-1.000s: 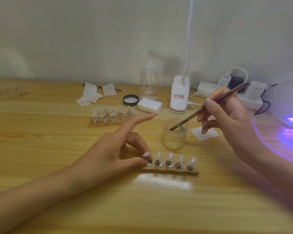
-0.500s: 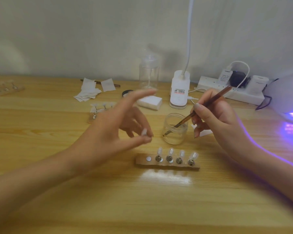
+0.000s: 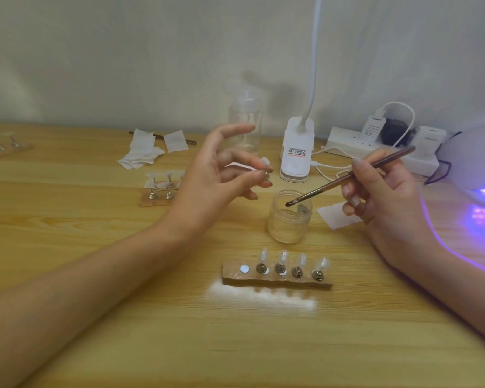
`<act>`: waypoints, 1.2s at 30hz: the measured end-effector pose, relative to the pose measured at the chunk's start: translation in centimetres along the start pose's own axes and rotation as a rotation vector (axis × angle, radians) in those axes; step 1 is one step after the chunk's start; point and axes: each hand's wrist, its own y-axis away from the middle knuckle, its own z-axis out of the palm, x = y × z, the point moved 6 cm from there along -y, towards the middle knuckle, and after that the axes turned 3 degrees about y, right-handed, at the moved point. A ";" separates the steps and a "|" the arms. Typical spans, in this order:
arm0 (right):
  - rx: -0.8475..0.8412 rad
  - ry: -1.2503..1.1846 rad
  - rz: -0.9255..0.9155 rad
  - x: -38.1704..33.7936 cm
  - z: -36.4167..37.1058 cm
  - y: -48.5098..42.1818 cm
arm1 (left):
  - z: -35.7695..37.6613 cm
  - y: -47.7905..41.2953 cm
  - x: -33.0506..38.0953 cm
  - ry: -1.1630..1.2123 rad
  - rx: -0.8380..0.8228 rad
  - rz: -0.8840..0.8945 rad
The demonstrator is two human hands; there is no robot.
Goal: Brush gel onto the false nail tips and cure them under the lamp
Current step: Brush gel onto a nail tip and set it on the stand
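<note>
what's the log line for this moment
left hand: pinches one nail tip | right hand: holds brush, tip at gel jar | wooden holder: four tips

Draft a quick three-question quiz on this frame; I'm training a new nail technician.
1. True or false: the near wooden holder carries five nail tips.
2. The left hand pinches: A a wipe, B a nail tip on its stand, C a cap?
3. Fill in: the brush in the right hand has its tip at the mouth of the ___.
Key: 1 false, four; 2 B; 3 jar.
</note>
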 end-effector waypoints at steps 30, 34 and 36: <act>0.207 -0.136 0.036 0.3 -2.0 0.1 | 0.4 1.2 -0.5 -0.241 -0.106 0.098; 0.101 -0.118 0.039 0.1 -1.2 0.2 | 0.4 1.3 -0.5 -0.257 -0.110 0.117; 0.051 -0.061 0.034 0.0 -0.8 0.2 | 0.4 1.3 -0.5 -0.265 -0.109 0.125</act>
